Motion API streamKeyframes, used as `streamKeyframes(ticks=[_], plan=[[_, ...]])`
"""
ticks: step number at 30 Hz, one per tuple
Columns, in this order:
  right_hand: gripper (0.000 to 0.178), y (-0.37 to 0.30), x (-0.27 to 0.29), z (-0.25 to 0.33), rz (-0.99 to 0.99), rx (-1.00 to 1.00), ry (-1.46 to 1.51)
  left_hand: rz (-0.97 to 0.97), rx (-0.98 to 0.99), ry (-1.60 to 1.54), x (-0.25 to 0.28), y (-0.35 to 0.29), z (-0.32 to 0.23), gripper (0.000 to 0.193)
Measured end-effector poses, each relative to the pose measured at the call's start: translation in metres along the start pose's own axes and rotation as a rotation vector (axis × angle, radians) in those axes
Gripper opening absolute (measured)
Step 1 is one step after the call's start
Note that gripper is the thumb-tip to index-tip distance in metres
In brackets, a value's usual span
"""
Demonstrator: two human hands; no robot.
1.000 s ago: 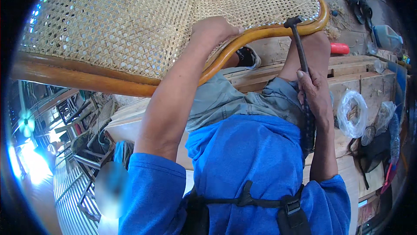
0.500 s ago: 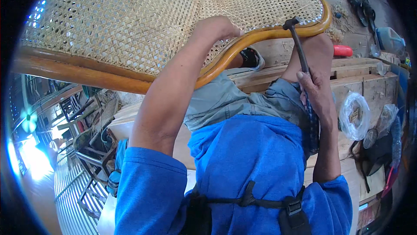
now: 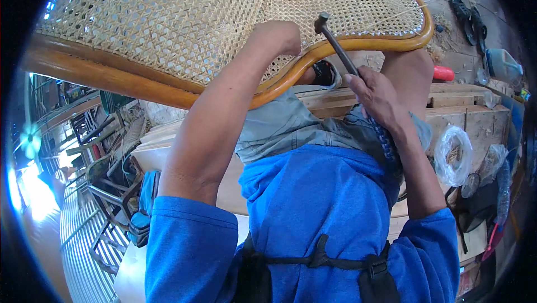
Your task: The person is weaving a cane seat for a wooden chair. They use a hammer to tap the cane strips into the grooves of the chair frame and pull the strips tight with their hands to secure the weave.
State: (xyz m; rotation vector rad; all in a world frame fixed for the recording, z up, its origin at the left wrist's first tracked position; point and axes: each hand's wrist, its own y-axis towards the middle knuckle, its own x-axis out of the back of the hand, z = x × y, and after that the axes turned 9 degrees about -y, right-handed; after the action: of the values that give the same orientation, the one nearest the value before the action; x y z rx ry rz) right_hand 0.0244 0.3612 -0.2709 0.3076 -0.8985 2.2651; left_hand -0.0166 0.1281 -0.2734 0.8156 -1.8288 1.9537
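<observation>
A curved, honey-brown wooden chair frame (image 3: pixel 386 43) lies across my lap, filled with pale woven cane webbing (image 3: pixel 168 29). My left hand (image 3: pixel 278 36) rests at the webbing's edge, right beside the frame's inner curve. Its fingers are curled, and the fingertips are hidden, so what they pinch cannot be made out. In my right hand (image 3: pixel 375 93) is a hammer (image 3: pixel 340 51), gripped partway along its dark handle. The hammer head is raised over the webbing, to the right of my left hand and apart from it.
Wooden planks (image 3: pixel 470 118) lie to the right, with a clear plastic bag ring (image 3: pixel 453 154) on them. A red cylinder (image 3: pixel 443 73), sandals (image 3: pixel 470 20) and a pale blue jug (image 3: pixel 504 65) sit beyond. Chair frames (image 3: pixel 114 174) stand at the left.
My right hand has swung the hammer left, bringing its head from the frame's right part toward my left hand. My left hand stays nearly in place, its fingertips now less visible.
</observation>
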Motion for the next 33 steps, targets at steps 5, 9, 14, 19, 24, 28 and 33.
streamKeyframes(ticks=[5, 9, 14, 19, 24, 28, 33], plan=[[0.036, 0.000, -0.011, 0.010, -0.019, 0.057, -0.139, -0.023, 0.054, 0.005, 0.000, -0.006, -0.003, 0.033], [0.034, -0.001, -0.014, -0.005, -0.118, 0.084, -0.173, -0.039, 0.036, -0.001, 0.002, -0.009, -0.007, 0.035], [0.035, -0.008, -0.002, -0.002, -0.112, -0.079, 0.049, -0.127, 0.135, -0.175, 0.002, -0.007, -0.017, 0.047], [0.030, -0.018, -0.006, -0.006, -0.114, -0.028, 0.115, -0.057, 0.098, -0.119, 0.005, -0.005, -0.011, 0.049], [0.027, -0.024, -0.004, -0.013, -0.084, -0.074, 0.284, -0.038, 0.038, 0.101, 0.003, -0.020, -0.007, 0.038], [0.024, -0.044, 0.008, -0.018, -0.090, -0.124, 0.448, -0.100, 0.030, 0.153, 0.006, -0.039, -0.006, 0.032], [0.021, -0.080, 0.024, -0.030, -0.264, -0.193, 0.481, -0.173, 0.065, 0.052, 0.015, -0.035, -0.003, 0.028]])
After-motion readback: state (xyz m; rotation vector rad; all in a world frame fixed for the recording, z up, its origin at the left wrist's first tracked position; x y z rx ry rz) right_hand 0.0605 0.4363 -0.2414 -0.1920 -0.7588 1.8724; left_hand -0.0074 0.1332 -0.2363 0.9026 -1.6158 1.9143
